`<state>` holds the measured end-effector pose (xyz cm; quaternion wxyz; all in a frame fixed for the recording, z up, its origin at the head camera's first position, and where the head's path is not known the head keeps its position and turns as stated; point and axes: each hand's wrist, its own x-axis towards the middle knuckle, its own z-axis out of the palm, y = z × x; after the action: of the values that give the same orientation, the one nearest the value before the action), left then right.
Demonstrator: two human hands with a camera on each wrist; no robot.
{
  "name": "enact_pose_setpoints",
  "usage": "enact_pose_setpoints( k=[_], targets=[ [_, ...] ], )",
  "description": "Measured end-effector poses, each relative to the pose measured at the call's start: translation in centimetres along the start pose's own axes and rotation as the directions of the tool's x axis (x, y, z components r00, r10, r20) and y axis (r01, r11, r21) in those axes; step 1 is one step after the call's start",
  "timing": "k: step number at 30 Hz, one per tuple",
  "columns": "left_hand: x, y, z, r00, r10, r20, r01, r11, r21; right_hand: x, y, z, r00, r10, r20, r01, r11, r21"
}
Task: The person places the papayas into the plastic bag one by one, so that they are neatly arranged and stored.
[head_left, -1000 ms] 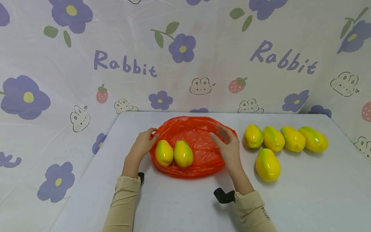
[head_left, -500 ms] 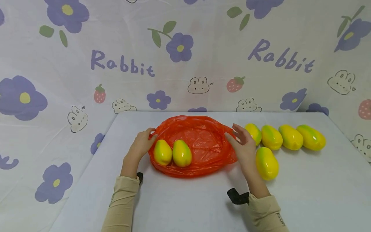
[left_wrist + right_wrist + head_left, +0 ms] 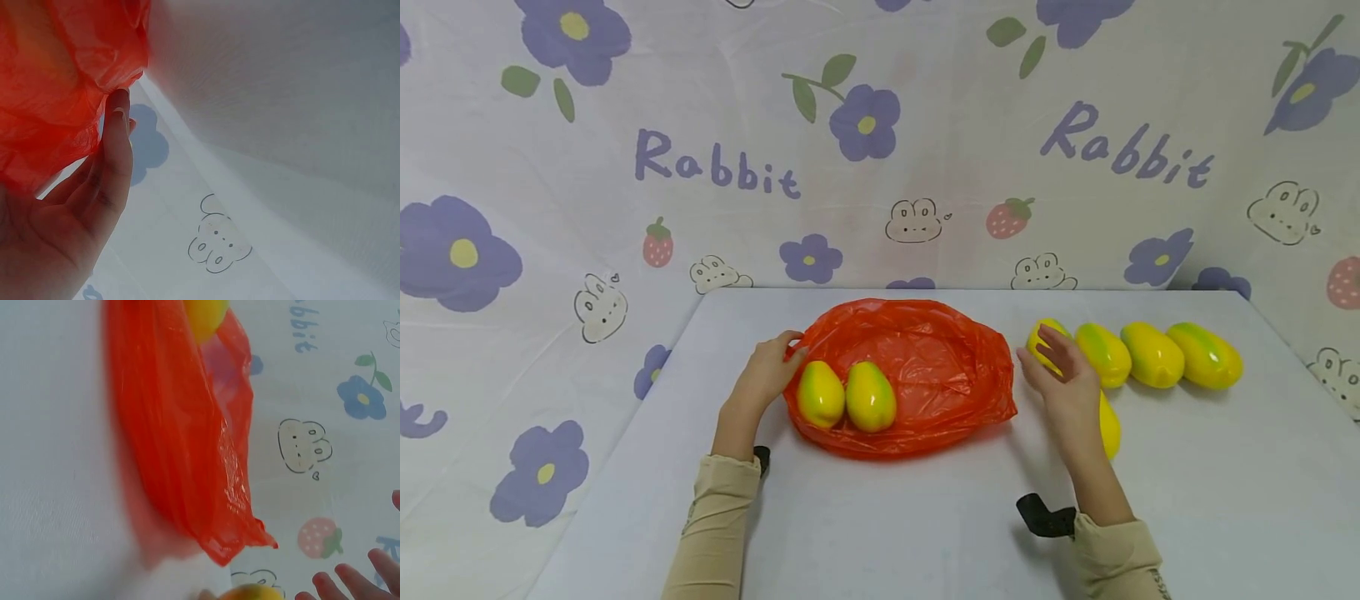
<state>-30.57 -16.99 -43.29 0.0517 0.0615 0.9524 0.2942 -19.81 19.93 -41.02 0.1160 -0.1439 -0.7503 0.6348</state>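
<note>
An orange-red plastic bag (image 3: 925, 367) lies open on the table with two yellow-green fruits (image 3: 820, 393) (image 3: 870, 396) inside, at its left. My left hand (image 3: 788, 346) holds the bag's left rim; in the left wrist view a finger (image 3: 117, 144) lies along the bag (image 3: 50, 81). My right hand (image 3: 1047, 350) is off the bag, with its fingers spread over the leftmost fruit (image 3: 1036, 335) of a row. Its fingertips (image 3: 340, 578) show straight beside that fruit (image 3: 250, 592), and the bag (image 3: 187, 437) lies behind.
Three more fruits (image 3: 1102, 354) (image 3: 1152, 354) (image 3: 1206, 356) continue the row to the right. Another fruit (image 3: 1109, 425) lies nearer me, half hidden by my right wrist. The white table (image 3: 880, 517) ends at a flower-and-rabbit printed cloth (image 3: 880, 167) behind.
My right hand has left the inside of the bag and moved right, onto the leftmost fruit of the row. The left hand and the bag stay put.
</note>
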Motion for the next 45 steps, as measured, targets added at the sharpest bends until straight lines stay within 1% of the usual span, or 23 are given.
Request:
enact_pose_setpoints(
  k=[8, 13, 18, 21, 26, 30, 36, 42, 45],
  targets=[
    [0.0, -0.1, 0.1, 1.0, -0.009, 0.004, 0.009, 1.0, 0.002, 0.1, 0.3, -1.2, 0.999, 0.001, -0.038, 0.0, 1.0, 0.026],
    [0.0, -0.1, 0.2, 1.0, -0.002, 0.0, 0.002, 1.0, 0.004, 0.2, 0.6, -2.6, 0.996, 0.007, -0.091, -0.009, 1.0, -0.018],
    [0.2, -0.1, 0.2, 1.0, -0.001, 0.003, 0.001, 1.0, -0.003, 0.4, 1.1, -3.9, 0.99, 0.007, -0.141, -0.009, 1.0, -0.013],
    [0.2, 0.0, 0.1, 1.0, 0.004, 0.002, -0.004, 1.0, -0.004, 0.6, 1.5, -4.6, 0.987, 0.019, -0.159, -0.024, 0.999, -0.031],
    [0.0, 0.1, 0.0, 1.0, 0.014, -0.002, -0.014, 1.0, -0.002, 0.7, 2.2, -5.5, 0.985, 0.042, -0.169, -0.052, 0.997, -0.056],
    [0.0, 0.1, -0.1, 1.0, 0.009, 0.0, -0.009, 1.0, -0.002, 0.8, 2.7, -5.9, 0.983, 0.058, -0.177, -0.07, 0.996, -0.063],
    [0.0, 0.1, 0.0, 1.0, 0.002, 0.0, -0.002, 1.0, 0.0, 0.8, 3.4, -6.2, 0.98, 0.09, -0.177, -0.104, 0.992, -0.071],
    [0.0, 0.1, 0.0, 1.0, -0.005, 0.007, 0.005, 1.0, -0.006, 0.8, 4.1, -6.3, 0.977, 0.123, -0.173, -0.131, 0.991, -0.039],
    [0.0, 0.0, 0.0, 1.0, -0.007, 0.006, 0.007, 1.0, -0.005, 0.8, 4.2, -6.2, 0.977, 0.131, -0.17, -0.139, 0.989, -0.041]
  ],
)
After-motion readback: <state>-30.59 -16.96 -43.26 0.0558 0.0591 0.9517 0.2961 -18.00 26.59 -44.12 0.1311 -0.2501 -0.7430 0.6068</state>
